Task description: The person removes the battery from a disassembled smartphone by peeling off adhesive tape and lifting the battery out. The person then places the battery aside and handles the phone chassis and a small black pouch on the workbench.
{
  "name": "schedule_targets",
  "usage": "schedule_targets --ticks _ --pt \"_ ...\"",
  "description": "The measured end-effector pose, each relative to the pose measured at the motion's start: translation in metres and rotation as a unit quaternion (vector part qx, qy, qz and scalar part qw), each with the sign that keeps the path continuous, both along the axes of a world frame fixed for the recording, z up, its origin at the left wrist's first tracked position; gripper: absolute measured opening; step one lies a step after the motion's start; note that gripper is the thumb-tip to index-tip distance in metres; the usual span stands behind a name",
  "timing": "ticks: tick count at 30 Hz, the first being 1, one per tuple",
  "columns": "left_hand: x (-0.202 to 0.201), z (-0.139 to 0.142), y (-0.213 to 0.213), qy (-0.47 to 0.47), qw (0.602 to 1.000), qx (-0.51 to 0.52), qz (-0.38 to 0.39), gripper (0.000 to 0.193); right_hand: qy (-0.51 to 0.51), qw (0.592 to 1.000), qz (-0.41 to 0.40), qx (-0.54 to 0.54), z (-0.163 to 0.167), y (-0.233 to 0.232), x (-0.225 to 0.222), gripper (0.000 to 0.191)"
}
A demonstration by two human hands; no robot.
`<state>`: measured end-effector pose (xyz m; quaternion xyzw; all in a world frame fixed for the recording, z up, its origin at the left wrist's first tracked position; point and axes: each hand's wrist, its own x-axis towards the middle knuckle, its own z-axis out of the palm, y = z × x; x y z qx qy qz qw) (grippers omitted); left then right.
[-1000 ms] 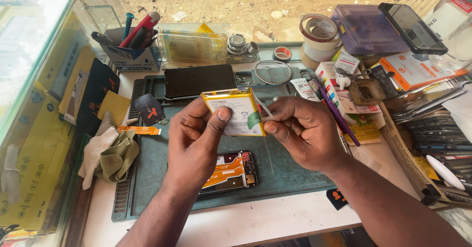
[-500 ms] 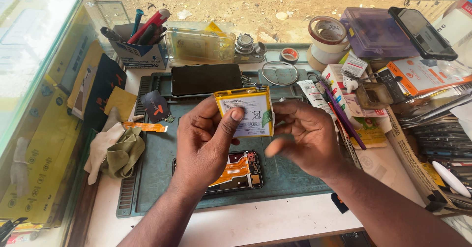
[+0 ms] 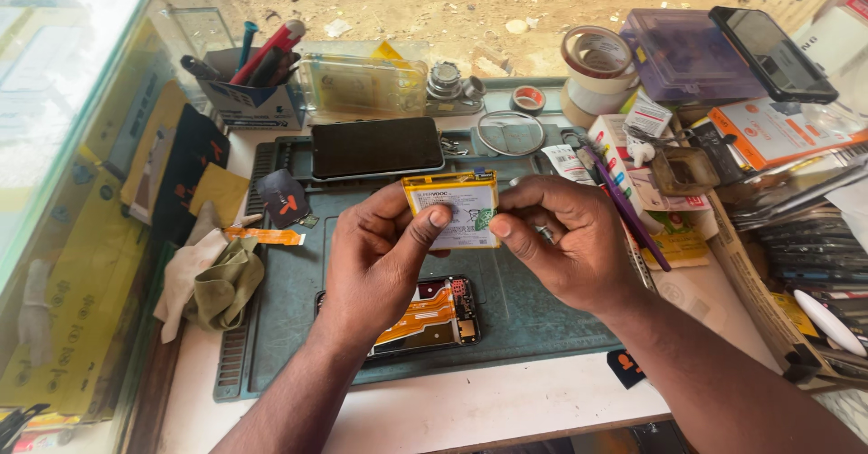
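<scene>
Head view: battery (image 3: 452, 210) now held flatter and lower than a second ago, left hand (image 3: 384, 246) and right hand (image 3: 570, 237) fingers pinched on it, above opened phone (image 3: 429, 314) on mat (image 3: 533, 318).

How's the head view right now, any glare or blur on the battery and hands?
Head view: even daylight, soft shadows; the phone battery and both hands, left hand and right hand, are sharp. The glass panel at left is washed out by reflections, and the frame's edges bow slightly from the wide lens.
</scene>
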<state>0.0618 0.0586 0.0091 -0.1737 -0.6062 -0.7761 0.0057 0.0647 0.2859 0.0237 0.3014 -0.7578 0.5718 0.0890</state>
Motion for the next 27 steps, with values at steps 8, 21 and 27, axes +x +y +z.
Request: schedule_targets --ticks 8,21,27 --pt "0.008 0.002 0.006 -0.010 1.000 -0.019 -0.015 0.025 -0.070 0.997 -0.013 -0.033 0.001 -0.006 0.000 0.019" --pt "0.007 0.009 -0.004 0.019 0.997 -0.066 0.041 0.018 -0.101 0.993 -0.026 -0.057 -0.018 -0.002 -0.012 0.020" --pt "0.030 0.033 -0.014 0.149 0.945 -0.236 0.173 0.016 -0.069 0.995 0.058 -0.046 -0.020 -0.007 -0.009 0.028"
